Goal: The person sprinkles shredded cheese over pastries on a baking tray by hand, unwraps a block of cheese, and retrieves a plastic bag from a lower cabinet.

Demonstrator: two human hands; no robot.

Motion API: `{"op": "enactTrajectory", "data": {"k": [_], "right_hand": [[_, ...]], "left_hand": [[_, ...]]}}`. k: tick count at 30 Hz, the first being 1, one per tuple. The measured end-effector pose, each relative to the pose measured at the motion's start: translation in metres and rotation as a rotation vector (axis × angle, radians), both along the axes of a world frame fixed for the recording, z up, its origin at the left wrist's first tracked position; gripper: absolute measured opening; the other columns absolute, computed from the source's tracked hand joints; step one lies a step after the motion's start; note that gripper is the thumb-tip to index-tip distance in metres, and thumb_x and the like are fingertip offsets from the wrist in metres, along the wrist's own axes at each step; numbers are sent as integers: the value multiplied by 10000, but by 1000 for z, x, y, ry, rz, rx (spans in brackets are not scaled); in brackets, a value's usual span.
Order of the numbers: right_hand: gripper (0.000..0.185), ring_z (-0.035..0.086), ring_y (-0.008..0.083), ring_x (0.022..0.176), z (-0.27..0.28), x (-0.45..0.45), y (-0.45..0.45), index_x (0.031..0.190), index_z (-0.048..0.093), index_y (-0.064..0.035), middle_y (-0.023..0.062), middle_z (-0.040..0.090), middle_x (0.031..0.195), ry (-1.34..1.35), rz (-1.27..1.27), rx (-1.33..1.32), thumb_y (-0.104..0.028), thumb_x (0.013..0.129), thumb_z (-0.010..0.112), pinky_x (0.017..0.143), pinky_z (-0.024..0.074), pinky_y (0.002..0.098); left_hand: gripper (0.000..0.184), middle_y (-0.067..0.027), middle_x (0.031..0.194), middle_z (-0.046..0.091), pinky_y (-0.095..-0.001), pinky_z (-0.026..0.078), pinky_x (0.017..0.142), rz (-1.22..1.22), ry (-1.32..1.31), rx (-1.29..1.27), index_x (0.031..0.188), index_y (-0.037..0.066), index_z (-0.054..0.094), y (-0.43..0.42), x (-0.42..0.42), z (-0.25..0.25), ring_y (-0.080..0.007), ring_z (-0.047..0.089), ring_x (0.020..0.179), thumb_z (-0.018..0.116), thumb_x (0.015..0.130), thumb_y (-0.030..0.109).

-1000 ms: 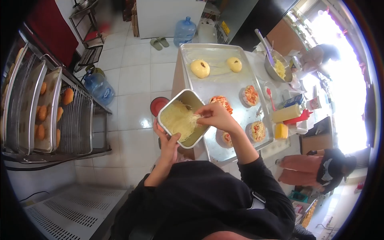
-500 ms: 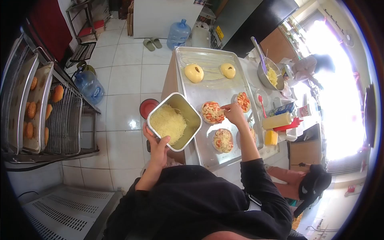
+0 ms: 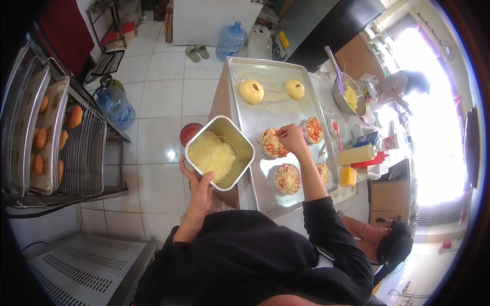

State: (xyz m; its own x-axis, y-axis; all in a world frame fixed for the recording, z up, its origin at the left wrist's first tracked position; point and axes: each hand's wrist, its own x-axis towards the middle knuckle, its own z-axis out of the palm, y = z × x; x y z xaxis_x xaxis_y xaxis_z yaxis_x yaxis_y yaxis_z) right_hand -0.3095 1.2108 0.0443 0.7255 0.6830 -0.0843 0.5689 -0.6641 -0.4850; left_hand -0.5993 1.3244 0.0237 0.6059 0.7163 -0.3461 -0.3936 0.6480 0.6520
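My left hand grips the near rim of a square metal container, tilted so its load of grated cheese shows. Over a round bun topped with red sauce and shreds, my right hand is closed in a pinch, with what looks like a little grated cheese at the fingertips. Another topped bun lies just right of that hand, and a third sits nearer me. My right forearm partly covers one more bun. All rest on a large metal baking tray.
Two glossy yellow buns occupy the tray's far end. Beyond its right edge stand a metal bowl, a cream squeeze bottle and a yellow block. A rack holds baked buns at left. Two other people are at right.
My right hand has shifted slightly up and left over the sauced bun. The container in my left hand has moved a little left and up.
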Motion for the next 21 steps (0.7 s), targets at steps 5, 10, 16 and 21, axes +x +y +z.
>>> {"op": "enactTrajectory", "data": {"k": [5, 10, 16, 21], "right_hand": [[192, 623, 283, 659, 5, -8, -6, 783, 677, -13, 160, 643, 728, 113, -28, -5, -1, 648, 541, 628, 495, 333], [192, 623, 268, 708, -2, -7, -17, 787, 678, -33, 126, 650, 732, -26, -38, 75, 9, 648, 552, 658, 491, 329], [279, 587, 254, 806, 11, -3, -8, 902, 683, -93, 104, 620, 854, -152, -11, 7, 20, 670, 577, 757, 468, 349], [347, 500, 297, 953, -18, 16, 10, 901, 692, -126, 115, 570, 947, -235, 171, 24, 60, 643, 554, 843, 426, 364]], "left_hand": [[924, -124, 1299, 279, -310, 487, 778, -1, -6, -8, 1394, 263, -64, 1, 0, -2, -229, 397, 1151, 573, 767, 27], [935, -129, 1310, 264, -345, 478, 822, -10, -13, -5, 1393, 258, -70, 1, 1, 0, -245, 377, 1178, 585, 764, 35], [935, -126, 1319, 255, -374, 467, 857, -25, -21, 13, 1393, 253, -70, 0, 3, -3, -258, 369, 1192, 584, 762, 28], [928, -130, 1312, 269, -381, 460, 870, -43, -4, 11, 1394, 252, -61, 0, 4, 0, -265, 378, 1187, 575, 761, 17]]}}
